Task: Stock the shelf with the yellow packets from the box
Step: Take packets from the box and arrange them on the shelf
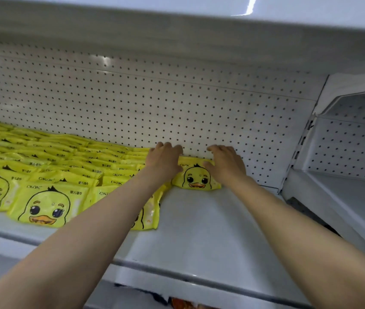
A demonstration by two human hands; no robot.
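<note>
A yellow packet (196, 177) with a duck face lies at the back of the white shelf (199, 224), against the pegboard wall. My left hand (165, 158) rests on its left end and my right hand (225, 162) on its right end, fingers curled over the far edge at the wall. Several rows of the same yellow packets (50, 175) fill the shelf's left part, overlapping front to back. The box is out of view.
A perforated white back panel (154, 108) closes the shelf behind. Another shelf (177, 14) hangs overhead. To the right a slotted upright (297, 152) separates a neighbouring white shelf bay (344, 197). The shelf's right half is bare white surface.
</note>
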